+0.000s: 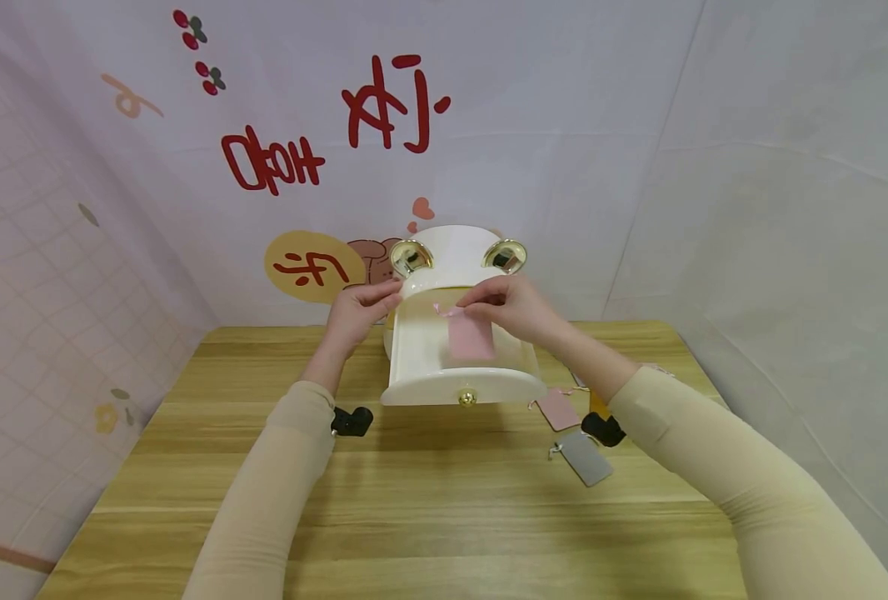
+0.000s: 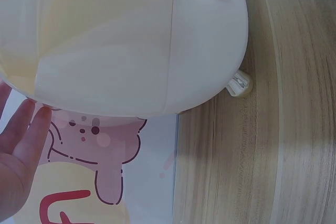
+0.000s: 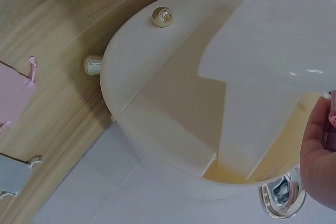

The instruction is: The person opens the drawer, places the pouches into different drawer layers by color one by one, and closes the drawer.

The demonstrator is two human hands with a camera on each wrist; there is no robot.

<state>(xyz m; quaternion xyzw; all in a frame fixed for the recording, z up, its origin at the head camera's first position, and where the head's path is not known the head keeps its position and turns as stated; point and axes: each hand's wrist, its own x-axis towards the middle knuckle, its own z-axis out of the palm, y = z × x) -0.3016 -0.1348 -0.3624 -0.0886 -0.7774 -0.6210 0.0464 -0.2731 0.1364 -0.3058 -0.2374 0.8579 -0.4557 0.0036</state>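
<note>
My right hand (image 1: pixel 515 308) pinches a small pink drawstring pouch (image 1: pixel 471 340) near its cord end. The pouch hangs over a pulled-out white drawer (image 1: pixel 408 346) with a rounded front and a gold knob (image 1: pixel 467 397). The drawer belongs to a glossy white storage box (image 1: pixel 455 248). My left hand (image 1: pixel 357 317) touches the left side of that box, its fingers fairly straight; in the left wrist view the fingertips (image 2: pixel 41 113) meet the box's edge. In the right wrist view, the right hand (image 3: pixel 319 156) is cut off at the frame's edge.
A pink pouch (image 1: pixel 558 409) and a grey pouch (image 1: pixel 584 458) lie on the wooden table (image 1: pixel 444 517) at the right. An orange item (image 1: pixel 598 405) is partly hidden by the right arm. Two gold round fittings (image 1: pixel 411 257) flank the box top. A printed cloth (image 1: pixel 564 150) hangs behind.
</note>
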